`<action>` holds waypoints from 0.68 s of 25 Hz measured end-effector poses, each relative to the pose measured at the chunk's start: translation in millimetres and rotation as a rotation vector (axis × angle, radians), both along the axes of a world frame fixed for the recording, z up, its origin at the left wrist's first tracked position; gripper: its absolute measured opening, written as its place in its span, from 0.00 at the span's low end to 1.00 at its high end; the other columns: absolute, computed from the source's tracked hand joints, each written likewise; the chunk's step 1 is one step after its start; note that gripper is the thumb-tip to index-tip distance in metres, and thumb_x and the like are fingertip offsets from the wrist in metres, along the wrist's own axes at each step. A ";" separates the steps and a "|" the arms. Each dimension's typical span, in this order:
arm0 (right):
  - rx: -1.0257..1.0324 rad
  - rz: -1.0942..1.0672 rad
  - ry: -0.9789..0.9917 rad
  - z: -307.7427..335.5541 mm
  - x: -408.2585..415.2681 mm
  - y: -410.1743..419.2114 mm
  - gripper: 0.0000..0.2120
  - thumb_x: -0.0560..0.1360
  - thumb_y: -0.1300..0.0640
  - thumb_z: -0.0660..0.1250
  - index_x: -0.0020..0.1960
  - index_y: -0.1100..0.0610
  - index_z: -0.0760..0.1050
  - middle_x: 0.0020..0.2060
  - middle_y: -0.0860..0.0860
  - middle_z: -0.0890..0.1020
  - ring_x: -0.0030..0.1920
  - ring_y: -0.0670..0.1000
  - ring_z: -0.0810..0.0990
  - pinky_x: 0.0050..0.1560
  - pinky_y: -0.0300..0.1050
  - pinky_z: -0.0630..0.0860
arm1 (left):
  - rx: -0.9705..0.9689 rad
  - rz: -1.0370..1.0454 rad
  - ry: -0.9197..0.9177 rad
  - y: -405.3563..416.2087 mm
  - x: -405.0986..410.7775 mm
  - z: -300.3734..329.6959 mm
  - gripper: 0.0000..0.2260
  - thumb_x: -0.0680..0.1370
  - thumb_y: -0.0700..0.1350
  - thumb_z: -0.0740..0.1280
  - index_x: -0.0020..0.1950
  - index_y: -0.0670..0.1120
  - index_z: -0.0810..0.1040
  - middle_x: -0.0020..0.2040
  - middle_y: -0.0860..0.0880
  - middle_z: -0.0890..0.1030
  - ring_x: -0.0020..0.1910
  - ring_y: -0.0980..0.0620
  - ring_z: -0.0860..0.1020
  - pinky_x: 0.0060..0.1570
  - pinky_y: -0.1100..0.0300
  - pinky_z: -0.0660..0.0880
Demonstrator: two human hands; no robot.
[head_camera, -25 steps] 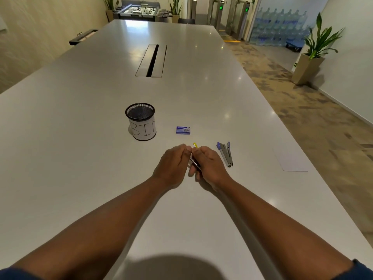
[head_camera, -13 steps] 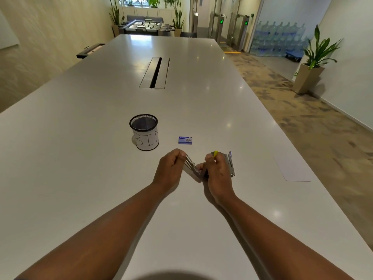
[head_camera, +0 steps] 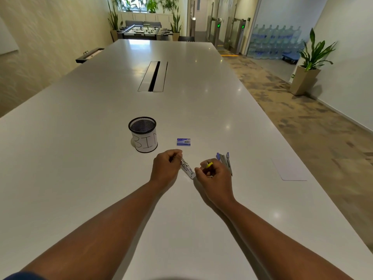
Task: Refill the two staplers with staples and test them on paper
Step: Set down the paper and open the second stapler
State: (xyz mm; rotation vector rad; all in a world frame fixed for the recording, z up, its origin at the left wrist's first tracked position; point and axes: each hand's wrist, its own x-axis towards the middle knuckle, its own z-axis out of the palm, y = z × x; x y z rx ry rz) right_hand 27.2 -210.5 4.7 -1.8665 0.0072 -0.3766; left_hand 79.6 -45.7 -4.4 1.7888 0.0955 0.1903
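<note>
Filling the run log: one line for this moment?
left hand: holds open stapler | right hand: grips its yellow part | second stapler: on table

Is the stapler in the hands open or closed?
Open. The left hand grips the metal end of the yellow stapler, the right hand grips its yellow end, spread apart.

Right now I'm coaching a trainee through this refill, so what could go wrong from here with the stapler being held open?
1. The yellow stapler is spread open between the left hand and right hand; its sprung parts could snap onto a fingertip.
2. The staple box lies beyond both busy hands, so one must let go first.
3. The paper lies near the table edge and might slide off.
</note>
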 end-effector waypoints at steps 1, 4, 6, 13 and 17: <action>-0.003 0.002 0.015 -1.7 -0.5 -0.7 0.06 0.72 0.62 0.75 0.42 0.55 0.78 0.35 0.48 0.82 0.33 0.48 0.79 0.37 0.45 0.78 | 0.011 0.014 0.000 -0.4 0.4 0.4 0.08 0.82 0.45 0.68 0.58 0.47 0.85 0.46 0.50 0.86 0.44 0.52 0.84 0.52 0.51 0.83; -0.040 -0.006 0.056 -6.8 -2.9 -5.4 0.08 0.71 0.60 0.75 0.41 0.52 0.77 0.31 0.46 0.79 0.30 0.42 0.75 0.34 0.38 0.74 | 0.006 0.048 0.019 -4.5 -0.7 2.2 0.10 0.81 0.45 0.69 0.61 0.47 0.82 0.46 0.47 0.86 0.47 0.47 0.85 0.52 0.50 0.83; -0.141 -0.025 0.036 -9.4 -5.3 -9.3 0.07 0.71 0.59 0.75 0.39 0.52 0.77 0.31 0.45 0.80 0.32 0.43 0.76 0.35 0.38 0.74 | 0.075 0.092 0.014 -7.4 -1.1 2.9 0.09 0.80 0.47 0.71 0.59 0.47 0.81 0.44 0.49 0.85 0.46 0.49 0.84 0.49 0.55 0.81; -0.589 0.039 0.012 -10.6 -10.7 -5.1 0.04 0.75 0.57 0.67 0.42 0.54 0.78 0.34 0.49 0.75 0.35 0.49 0.74 0.38 0.50 0.77 | 0.287 0.060 -0.012 -13.2 -0.4 2.4 0.08 0.83 0.44 0.65 0.60 0.47 0.81 0.51 0.47 0.85 0.48 0.49 0.82 0.47 0.67 0.74; -0.674 0.051 -0.006 -9.8 -15.5 1.0 0.07 0.75 0.54 0.63 0.39 0.52 0.71 0.33 0.47 0.71 0.32 0.49 0.72 0.33 0.48 0.73 | 0.440 0.003 0.002 -15.5 -0.6 2.5 0.15 0.82 0.39 0.61 0.68 0.44 0.79 0.63 0.45 0.81 0.60 0.46 0.79 0.62 0.57 0.75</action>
